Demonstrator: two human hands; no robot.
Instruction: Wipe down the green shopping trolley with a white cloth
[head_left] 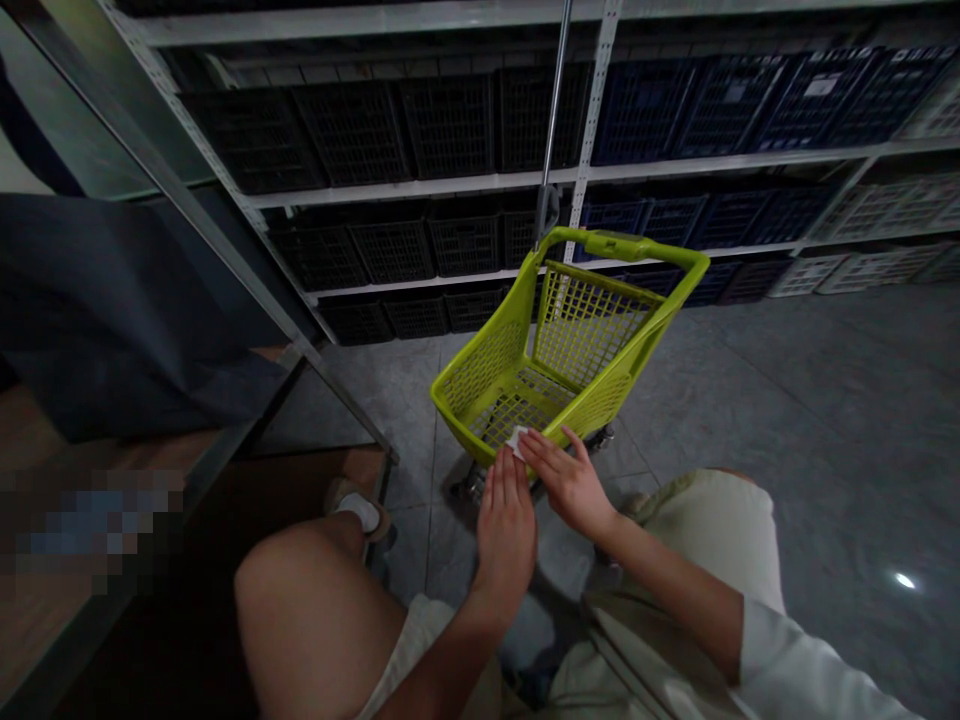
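Observation:
A small lime-green shopping cart (600, 405) stands in front of me, with its basket open at the top. A crumpled white tissue (516, 440) lies against the near rim of the basket. The fingertips of my right hand (570, 490) press on the tissue, and its thumb stands apart. My left hand (508, 520) lies beside it with fingers stretched out, their tips at the near rim and close to the tissue's lower edge. Whether the left fingertips also pin the tissue is hard to see.
Behind the cart, a white shelf rack (450, 185) holds black crates (450, 125) and blue crates (645, 110). A metal pole (556, 100) rises behind the cart handle. At left is a metal-framed table (199, 460) with dark sheeting (142, 320). Grey tiles (787, 400) cover the floor.

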